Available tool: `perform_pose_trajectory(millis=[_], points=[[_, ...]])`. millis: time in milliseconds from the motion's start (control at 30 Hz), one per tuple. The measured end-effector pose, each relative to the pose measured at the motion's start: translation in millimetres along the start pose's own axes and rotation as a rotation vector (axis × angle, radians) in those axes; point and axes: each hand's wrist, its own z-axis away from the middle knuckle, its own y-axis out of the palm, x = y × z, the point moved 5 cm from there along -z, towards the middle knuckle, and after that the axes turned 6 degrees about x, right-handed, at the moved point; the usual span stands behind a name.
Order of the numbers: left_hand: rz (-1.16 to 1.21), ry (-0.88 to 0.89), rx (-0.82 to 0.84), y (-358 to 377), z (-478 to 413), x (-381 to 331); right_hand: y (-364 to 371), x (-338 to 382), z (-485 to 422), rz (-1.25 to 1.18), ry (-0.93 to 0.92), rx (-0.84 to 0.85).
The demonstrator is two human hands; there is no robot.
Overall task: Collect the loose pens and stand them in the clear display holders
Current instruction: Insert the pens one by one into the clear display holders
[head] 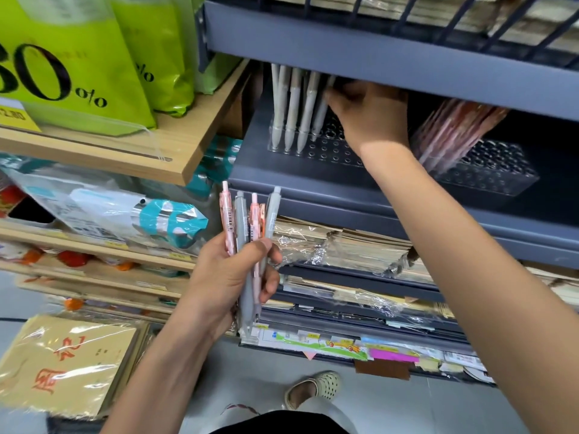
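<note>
Obs., head view, one moment.

Left hand (pixel 232 277), lower centre of the frame: fingers and thumb curled round a bundle of loose pens (pixel 247 220), pink and grey, clicker ends up. The bundle stands upright in front of the lip of the grey shelf (pixel 313 189); I see a gap between the pen tops and that lip.

Right hand (pixel 369 117), upper centre: reaches in under the upper shelf edge (pixel 376 67). The back of the hand sits just beneath that edge, with little room above it. The thumb lies against the rightmost of the grey pens (pixel 291 111). The other fingers are in shadow, so I cannot tell whether they pinch it.

Left clear holder (pixel 326 151), a perforated block on the grey shelf: the grey pens stand in its holes along the left end, upright to slightly tilted, tops near the upper shelf edge. The holes to the right of the row, under the wrist, show open.

Right clear holder (pixel 495 173), right of the forearm and apart from the first holder: pink pens (pixel 454 133) lean in it, blurred. Its front holes show open.

Boundaries: the corner of the wooden shelf (pixel 175 142) juts in from the left, near the left end of the grey shelf. Green bags (pixel 78 57) stand on it, upper left. Wrapped notebooks (pixel 360 245) fill the tiers below the pen shelf. Bottom centre shows floor and one shoe (pixel 316 386).
</note>
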Motion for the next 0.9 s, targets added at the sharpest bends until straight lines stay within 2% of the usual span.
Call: perform_pose_trajectory(millis=[67, 133, 200, 333, 467, 700, 900], points=[[0.010, -0.001, -0.001, 1, 0, -1, -9, -4, 10, -0.083, 0.018, -0.065], [0.011, -0.005, -0.003, 1, 0, -2, -14, -8, 26, -0.282, 0.017, -0.061], [0.012, -0.019, -0.011, -1, 0, -1, -10, -8, 50, -0.474, 0.016, 0.093], [0.005, -0.045, -0.014, 1, -1, 4, 8, 1, 100, -0.423, -0.078, 0.515], [0.005, -0.057, 0.012, 4, -1, 8, 21, 6, 121, -0.516, -0.067, 0.694], [0.065, -0.060, -0.021, 6, -1, 6, 24, -1, 124, -0.671, 0.019, 0.674], [0.090, -0.062, -0.082, -1, -4, 3, 15, 2, 122, -0.865, -0.047, 0.542]])
